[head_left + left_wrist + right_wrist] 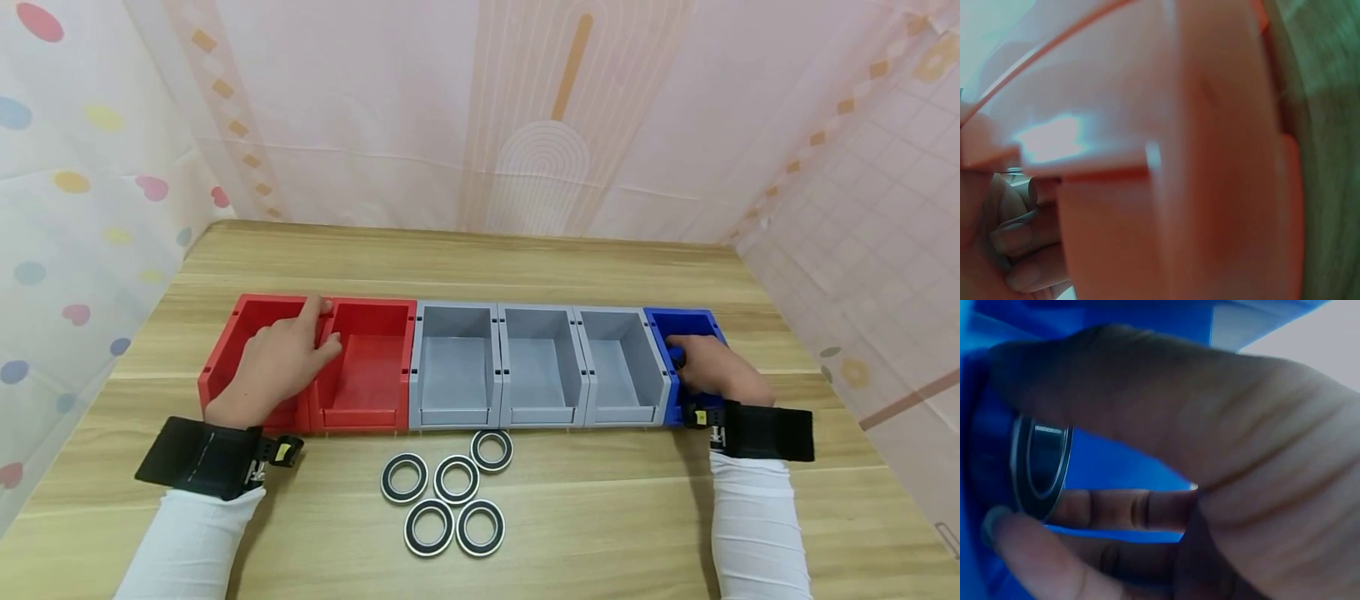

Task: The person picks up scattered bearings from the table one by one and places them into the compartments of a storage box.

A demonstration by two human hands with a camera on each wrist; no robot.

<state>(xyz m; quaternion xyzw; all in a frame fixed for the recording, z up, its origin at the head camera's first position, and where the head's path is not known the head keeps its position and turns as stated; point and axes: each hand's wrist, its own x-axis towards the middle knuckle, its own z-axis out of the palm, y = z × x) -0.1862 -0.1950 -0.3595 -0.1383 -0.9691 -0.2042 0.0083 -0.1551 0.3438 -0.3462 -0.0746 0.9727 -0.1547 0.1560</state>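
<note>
my right hand (pixel 716 371) pinches a bearing ring (pixel 1040 464) on edge inside the blue bin (pixel 693 323); my left hand (pixel 273 362) grips the red bins' (pixel 375 367) shared wall.

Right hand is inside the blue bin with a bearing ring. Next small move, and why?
Probably open the fingers and let the black and silver bearing ring drop into the blue plastic bin. The right hand already pinches it between thumb and fingers within the blue walls, while the left hand grips the wall between the two red plastic bins. Five more rings wait on the wooden table.
</note>
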